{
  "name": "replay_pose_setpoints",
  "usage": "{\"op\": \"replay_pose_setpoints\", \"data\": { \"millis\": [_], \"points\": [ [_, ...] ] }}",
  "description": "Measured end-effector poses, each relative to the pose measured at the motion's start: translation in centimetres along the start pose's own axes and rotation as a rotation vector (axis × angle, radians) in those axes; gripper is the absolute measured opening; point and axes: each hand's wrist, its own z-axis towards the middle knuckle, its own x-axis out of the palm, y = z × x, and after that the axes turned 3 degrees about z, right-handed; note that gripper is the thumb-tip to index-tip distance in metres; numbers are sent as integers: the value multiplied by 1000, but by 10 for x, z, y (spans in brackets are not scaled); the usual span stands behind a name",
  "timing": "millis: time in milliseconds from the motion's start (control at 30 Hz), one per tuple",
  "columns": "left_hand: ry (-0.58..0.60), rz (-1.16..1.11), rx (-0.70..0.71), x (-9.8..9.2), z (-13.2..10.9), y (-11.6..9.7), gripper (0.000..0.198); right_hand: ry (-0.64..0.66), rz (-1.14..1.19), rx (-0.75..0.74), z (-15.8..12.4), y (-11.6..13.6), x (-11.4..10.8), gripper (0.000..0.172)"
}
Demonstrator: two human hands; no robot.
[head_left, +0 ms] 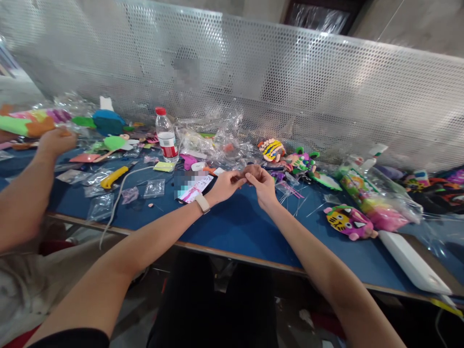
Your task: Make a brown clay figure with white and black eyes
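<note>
Head view: both bare hands were held close together over the blue table (pixel 239 232), fingertips brought to one spot. Left hand (pixel 227 186) — thumb and fingers bunched at the tips; right hand (pixel 264 187) — thumb laid toward the left fingertips, other fingers curled in. Whether anything was clamped between them cannot be told; the spot was hidden by the fingers.

A pale wristband (pixel 203 203) was worn on the left wrist. The phone (pixel 195 189), screen lit and partly blurred out, was placed just beside that wrist. Thin pink sticks (pixel 294 190) were scattered near the right hand, on its right.

Farther left, a yellow cutter (pixel 114 177), a white cable (pixel 120 195) and small clear bags (pixel 154 188) were strewn about. A red-capped bottle (pixel 167 140) was stood upright behind. At right, a yellow-and-pink animal face (pixel 350 222) was laid near a white device (pixel 413 261). The table was backed by a perforated metal panel (pixel 326 87). At far left, a co-worker's hand (pixel 58 141) was seen beside a multicoloured shape (pixel 31 124); contact cannot be told.
</note>
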Motion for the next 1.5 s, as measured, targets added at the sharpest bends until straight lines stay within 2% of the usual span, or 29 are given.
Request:
{"op": "replay_pose_setpoints", "data": {
  "millis": [200, 433, 567, 733, 933, 1133, 1200, 1300, 1367, 1433, 1500],
  "points": [
    [15, -37, -66, 3, -1, -1, 47, -23, -15, -20, -2, 0, 1, 42],
    [18, 147, -36, 0, 0, 2, 50, -12, -63, -2, -2, -2, -1, 41],
    [27, 180, -31, -1, 0, 4, 48, -2, -65, -25, -2, 1, -2, 37],
    [-10, 69, -64, 2, -1, 5, 43, -34, -66, -21, -1, 1, -1, 42],
    [28, -175, -129, 9, 1, 10, 54, -48, -35, -14, -3, -5, 0, 47],
    [42, -210, -172, 10, 1, 9, 56, -33, -68, -1, 0, -6, -2, 42],
    [-9, -184, -184, 6, 0, 6, 60, -8, -42, 35, 3, -3, -5, 43],
    [-206, -101, -173, -1, 0, 1, 64, 136, -57, 222, 5, 6, -12, 47],
    [-308, -44, -138, -5, 2, -1, 58, 344, -137, 383, 2, 15, -16, 42],
    [-324, -16, -94, -6, 2, -2, 51, 593, -206, 502, -2, 25, -19, 36],
    [-286, 11, -48, -4, 2, -4, 47, 837, -259, 566, -6, 33, -20, 33]
  ]
}}
